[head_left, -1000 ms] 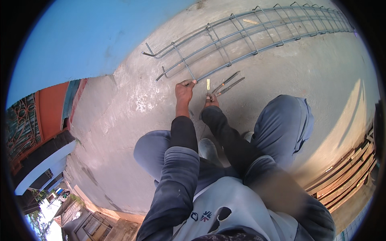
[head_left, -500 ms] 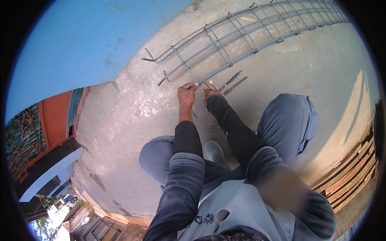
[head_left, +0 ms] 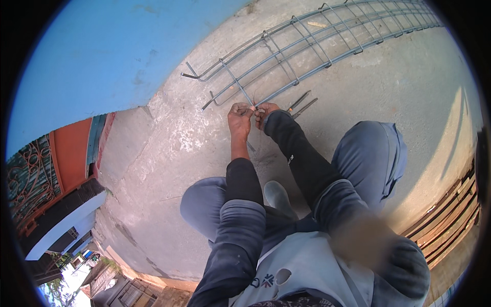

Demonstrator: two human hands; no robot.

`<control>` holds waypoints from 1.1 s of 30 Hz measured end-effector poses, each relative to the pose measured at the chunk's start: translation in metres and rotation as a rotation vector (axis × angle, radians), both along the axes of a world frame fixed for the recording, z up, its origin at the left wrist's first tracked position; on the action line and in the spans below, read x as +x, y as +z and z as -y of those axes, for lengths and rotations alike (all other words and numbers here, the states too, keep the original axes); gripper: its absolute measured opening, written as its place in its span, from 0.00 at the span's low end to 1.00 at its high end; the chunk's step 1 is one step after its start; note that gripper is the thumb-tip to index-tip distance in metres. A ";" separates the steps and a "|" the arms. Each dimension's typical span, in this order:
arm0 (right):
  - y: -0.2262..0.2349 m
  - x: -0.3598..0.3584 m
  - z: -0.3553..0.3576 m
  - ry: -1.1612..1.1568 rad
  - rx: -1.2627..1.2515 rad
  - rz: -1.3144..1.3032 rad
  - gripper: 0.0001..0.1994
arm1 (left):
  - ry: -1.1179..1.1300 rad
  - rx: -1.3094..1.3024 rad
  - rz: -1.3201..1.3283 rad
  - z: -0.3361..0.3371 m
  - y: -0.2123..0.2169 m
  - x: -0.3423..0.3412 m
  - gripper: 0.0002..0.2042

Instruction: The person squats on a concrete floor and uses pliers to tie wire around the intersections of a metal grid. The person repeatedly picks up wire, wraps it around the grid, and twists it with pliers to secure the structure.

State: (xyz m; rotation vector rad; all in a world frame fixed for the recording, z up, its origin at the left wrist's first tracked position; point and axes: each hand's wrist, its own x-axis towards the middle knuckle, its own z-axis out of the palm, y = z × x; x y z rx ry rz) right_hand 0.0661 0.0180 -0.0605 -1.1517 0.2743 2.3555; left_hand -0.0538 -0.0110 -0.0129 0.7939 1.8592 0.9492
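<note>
Both hands, left hand (head_left: 239, 116) and right hand (head_left: 265, 113), are pinching closed on thin tie wire (head_left: 252, 108) at the rebar cage's (head_left: 307, 48) 7 o'clock corner. The wire is probably bending easily, the bars staying stiff and heavy.

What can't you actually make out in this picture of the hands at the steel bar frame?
Head view:
- What the left hand and right hand pinch at the rebar cage: too small, covered by the fingers.
- The cage's far end: cut off at the picture's rim.
- The tool on the concrete: its head is hidden behind the right hand.
- The right-hand grip: hidden by the sleeve.
</note>
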 end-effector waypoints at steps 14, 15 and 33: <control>-0.040 -0.013 -0.005 0.217 0.764 0.410 0.12 | -0.032 -0.036 0.111 0.000 0.003 -0.006 0.08; -0.030 -0.015 -0.006 0.246 0.730 0.400 0.12 | -0.036 -0.037 0.100 0.002 0.004 -0.008 0.08; 0.008 0.017 -0.006 0.371 0.397 0.256 0.14 | -0.062 -0.082 0.064 -0.004 0.005 -0.013 0.08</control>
